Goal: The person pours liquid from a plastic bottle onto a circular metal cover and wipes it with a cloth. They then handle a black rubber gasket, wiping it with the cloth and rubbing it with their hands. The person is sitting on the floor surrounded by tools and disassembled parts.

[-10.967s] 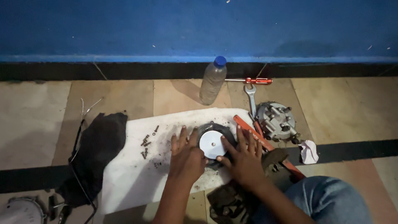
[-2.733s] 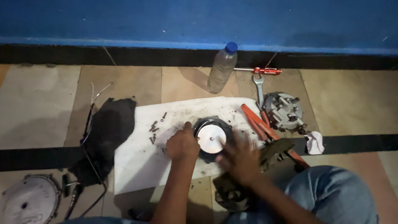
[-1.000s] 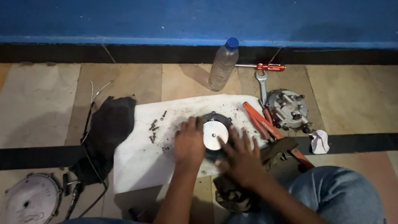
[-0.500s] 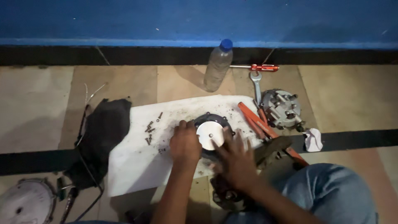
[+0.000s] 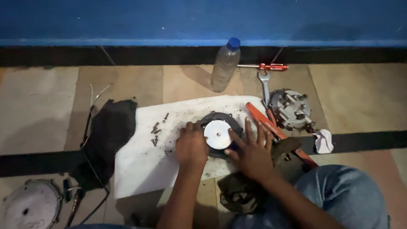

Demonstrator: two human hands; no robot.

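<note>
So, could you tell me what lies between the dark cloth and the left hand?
In the head view, small loose screws lie on the white sheet between them.

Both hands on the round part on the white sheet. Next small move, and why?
Probably turn or lift the round part a little while holding its rim. The left hand grips its left edge, the right hand spreads over its right edge, and loose screws already lie beside it on the sheet. Whether anything still fastens it cannot be seen.

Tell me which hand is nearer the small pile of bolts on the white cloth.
Left. The left hand lies just right of the bolts, resting on the round part's left edge; the right hand is on the part's far side.
</note>
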